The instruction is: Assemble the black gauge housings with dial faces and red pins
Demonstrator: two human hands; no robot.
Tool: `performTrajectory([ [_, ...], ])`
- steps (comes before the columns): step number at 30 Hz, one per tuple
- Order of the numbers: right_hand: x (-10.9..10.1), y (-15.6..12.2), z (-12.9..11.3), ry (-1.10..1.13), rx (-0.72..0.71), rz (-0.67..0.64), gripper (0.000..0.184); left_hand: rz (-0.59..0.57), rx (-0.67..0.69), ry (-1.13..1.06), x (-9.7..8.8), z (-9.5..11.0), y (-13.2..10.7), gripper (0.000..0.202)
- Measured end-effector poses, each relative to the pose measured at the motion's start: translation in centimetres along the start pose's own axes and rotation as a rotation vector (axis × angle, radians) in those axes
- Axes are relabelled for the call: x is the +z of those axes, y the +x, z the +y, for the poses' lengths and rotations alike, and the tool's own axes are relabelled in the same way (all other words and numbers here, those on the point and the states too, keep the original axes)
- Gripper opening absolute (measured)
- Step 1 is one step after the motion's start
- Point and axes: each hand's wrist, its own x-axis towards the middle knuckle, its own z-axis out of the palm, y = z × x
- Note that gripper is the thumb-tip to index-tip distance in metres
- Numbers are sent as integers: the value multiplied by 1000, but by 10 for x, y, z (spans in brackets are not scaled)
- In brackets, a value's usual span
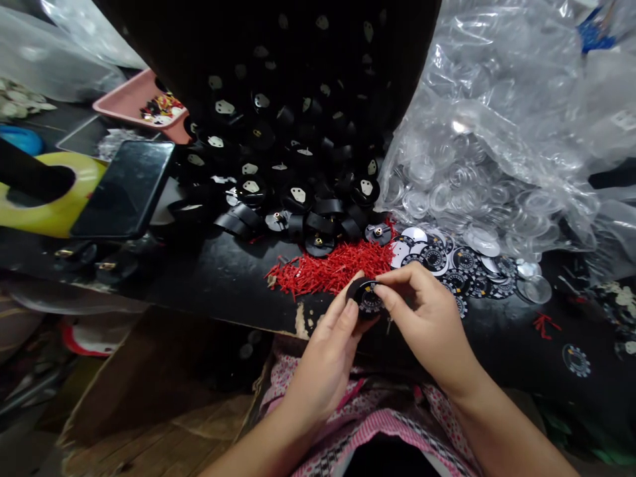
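My left hand (325,351) and my right hand (427,318) meet over the near edge of a black table (209,278). Together they hold a small round black case with a printed dial face (366,298). The left fingers grip its left side. My right thumb and fingers pinch and press on the dial from the right. A pile of thin red needles (330,268) lies just behind the hands. Printed dial discs (447,262) lie spread to the right of the needles. A heap of black round cases (293,165) rises behind.
A big clear bag of transparent round covers (497,146) fills the right. A dark phone (126,189) leans on a yellow tape roll (54,195) at the left. A pink tray (136,99) sits behind. A cardboard box (149,397) stands below the table edge.
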Motion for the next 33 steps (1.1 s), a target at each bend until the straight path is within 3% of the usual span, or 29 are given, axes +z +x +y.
performTrajectory([
  [6,0,5,5,76,210,-129,15,-30,46,219,-14,-6,1,37],
  [10,-4,4,8,-21,172,-132,17,-84,52,254,-19,-7,1,35],
  [13,-7,-6,12,-29,130,-215,16,-103,5,279,-18,-7,-1,31],
  [16,-12,-24,15,-50,89,-281,22,-155,49,477,-19,-6,-6,28],
  [20,-21,-42,18,-126,72,-248,23,-287,217,824,-28,-6,-13,34],
  [22,-24,-39,19,-163,32,-275,22,-276,257,921,-33,-5,-15,35],
  [25,-23,-24,21,-344,-63,-239,16,-147,219,840,-36,-2,-13,29],
  [28,-15,-6,22,-654,-149,-197,13,-21,112,570,-34,2,-9,24],
  [33,2,9,20,-1027,-309,-255,17,73,65,202,-32,3,-5,15],
])
